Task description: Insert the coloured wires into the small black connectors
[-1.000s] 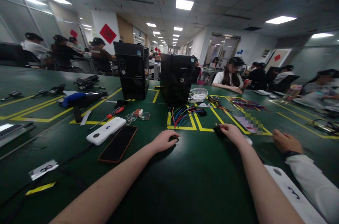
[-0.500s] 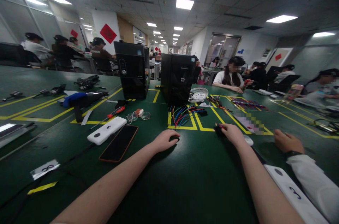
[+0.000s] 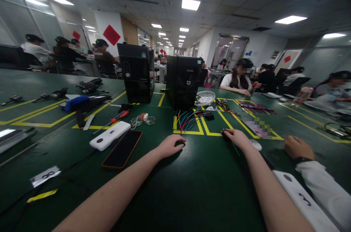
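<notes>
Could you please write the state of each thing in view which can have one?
Left hand: fingers curled, grip unclear
Right hand: pinching a small dark item
Phone: screen dark
Left computer tower: upright
Right computer tower: upright
Screwdriver: lying down
Coloured wires: fanned out
Ceiling lights: lit

- Dark green surface (image 3: 192, 191), marked off with yellow tape (image 3: 188, 133).
- At its middle, two upright cases: a left black case (image 3: 137, 74) and a right black case (image 3: 185, 82); coloured wires (image 3: 189, 121) lie in front of the latter, a white basket (image 3: 205, 98) just beside it.
- Leftward: phone (image 3: 123, 149), white device marked 8 (image 3: 110, 135), red-handled screwdriver (image 3: 120, 116), eyeglasses (image 3: 150, 120).
- Near right: white device marked 3 (image 3: 304, 199).
</notes>
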The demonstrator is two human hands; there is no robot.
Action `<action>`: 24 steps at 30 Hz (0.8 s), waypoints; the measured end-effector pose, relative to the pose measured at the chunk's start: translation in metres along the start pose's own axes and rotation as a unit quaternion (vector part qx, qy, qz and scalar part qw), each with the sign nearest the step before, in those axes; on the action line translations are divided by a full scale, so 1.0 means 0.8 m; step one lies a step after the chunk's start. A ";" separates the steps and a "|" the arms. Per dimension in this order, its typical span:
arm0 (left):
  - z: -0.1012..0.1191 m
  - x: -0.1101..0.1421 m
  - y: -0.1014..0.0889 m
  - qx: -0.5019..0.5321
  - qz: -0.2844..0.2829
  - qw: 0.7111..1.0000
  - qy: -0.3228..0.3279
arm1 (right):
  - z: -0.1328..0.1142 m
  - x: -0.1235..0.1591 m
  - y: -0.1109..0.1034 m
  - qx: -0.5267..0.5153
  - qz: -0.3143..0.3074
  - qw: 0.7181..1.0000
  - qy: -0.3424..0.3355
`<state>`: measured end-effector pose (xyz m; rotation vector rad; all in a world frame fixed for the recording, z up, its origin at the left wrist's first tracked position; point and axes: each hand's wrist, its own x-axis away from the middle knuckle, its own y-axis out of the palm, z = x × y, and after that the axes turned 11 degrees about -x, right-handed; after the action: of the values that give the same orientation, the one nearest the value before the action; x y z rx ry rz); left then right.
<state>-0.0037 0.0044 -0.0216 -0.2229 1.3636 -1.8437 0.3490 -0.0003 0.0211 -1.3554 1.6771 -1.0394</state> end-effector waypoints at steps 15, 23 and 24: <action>0.000 0.000 0.001 0.004 0.006 1.000 0.005 | 0.029 -0.002 -0.009 0.028 0.057 0.997 0.039; 0.003 0.001 -0.003 0.003 0.002 1.000 -0.001 | 0.030 -0.005 -0.001 0.063 0.062 0.996 0.029; 0.003 0.001 -0.003 0.003 0.000 1.000 -0.002 | 0.031 -0.006 0.000 0.061 0.066 0.996 0.028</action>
<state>-0.0042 0.0025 -0.0191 -0.2217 1.3552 -1.8461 0.3724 0.0006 0.0114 -1.1310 1.6908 -1.0928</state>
